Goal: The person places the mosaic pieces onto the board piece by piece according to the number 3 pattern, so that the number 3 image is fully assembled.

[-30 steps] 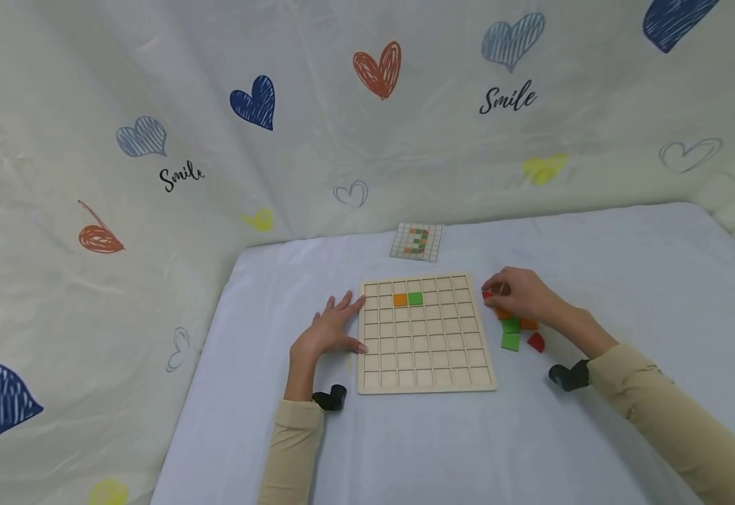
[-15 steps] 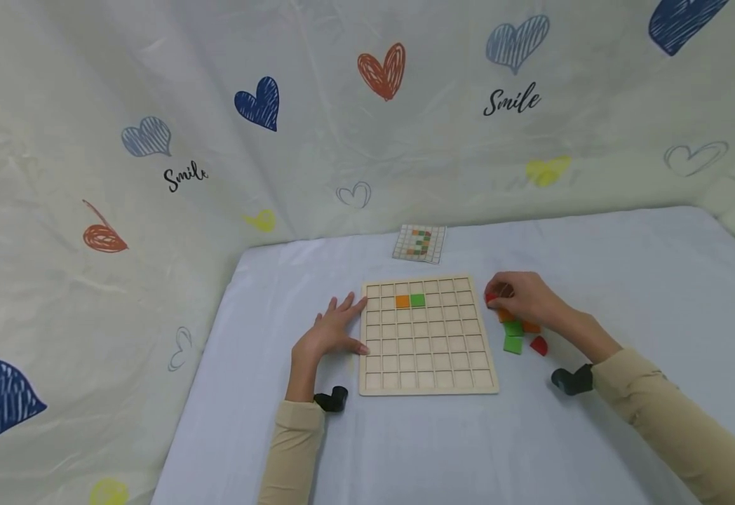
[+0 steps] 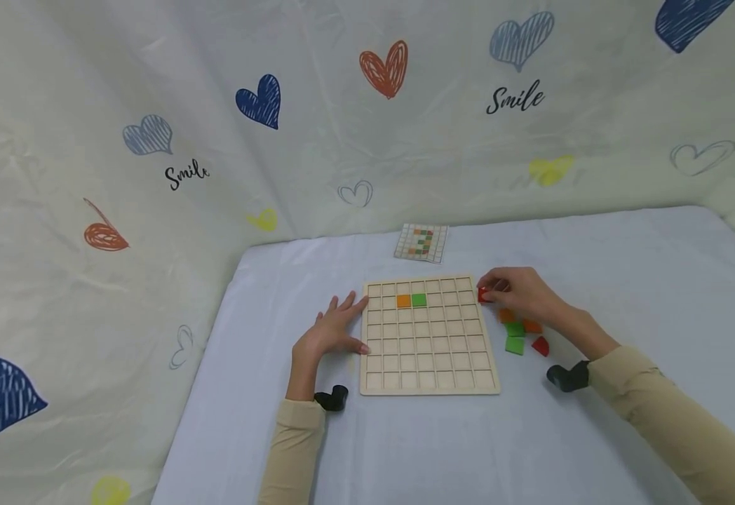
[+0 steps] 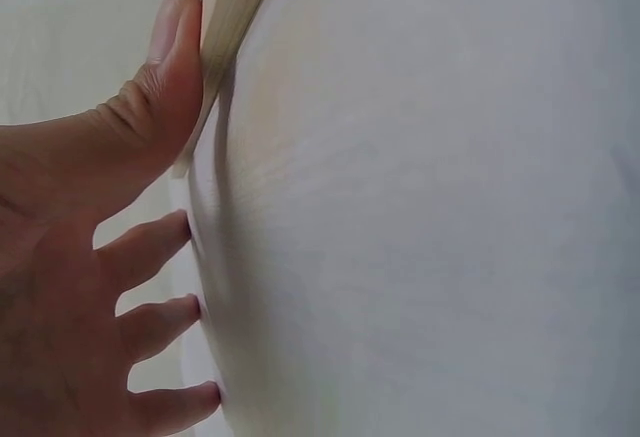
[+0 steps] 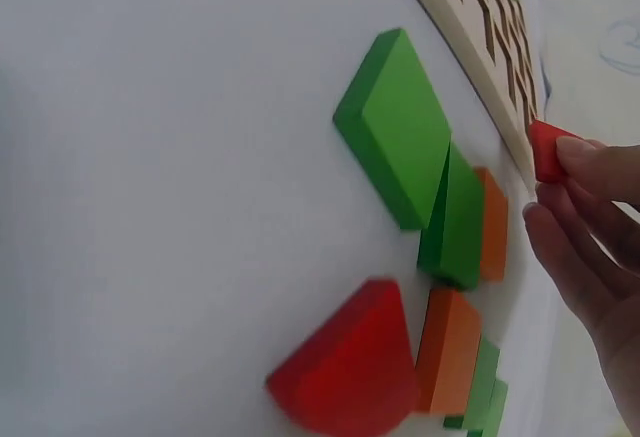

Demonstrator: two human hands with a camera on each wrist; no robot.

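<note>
A wooden grid board (image 3: 429, 361) lies flat on the table, with an orange square tile (image 3: 403, 301) and a green square tile (image 3: 419, 300) side by side in its second row. Along the board's left edge rests my left hand (image 3: 326, 333), fingers spread, thumb and a fingertip touching the rim. My right hand (image 3: 522, 289) pinches a small red piece (image 5: 548, 151) just beyond the board's upper right edge. Below that hand lie loose green tiles (image 5: 395, 127), orange tiles (image 5: 448, 352) and a red quarter-round piece (image 5: 350, 367).
Behind the board lies a printed pattern card (image 3: 421, 243) with coloured squares on a grid. A white cloth (image 3: 424, 449) covers the table. A curtain with hearts (image 3: 317, 154) hangs at the back and left.
My right hand has moved slightly left toward the board with the red piece, uncovering more of the orange tile beneath. My left hand keeps its place at the board's edge.
</note>
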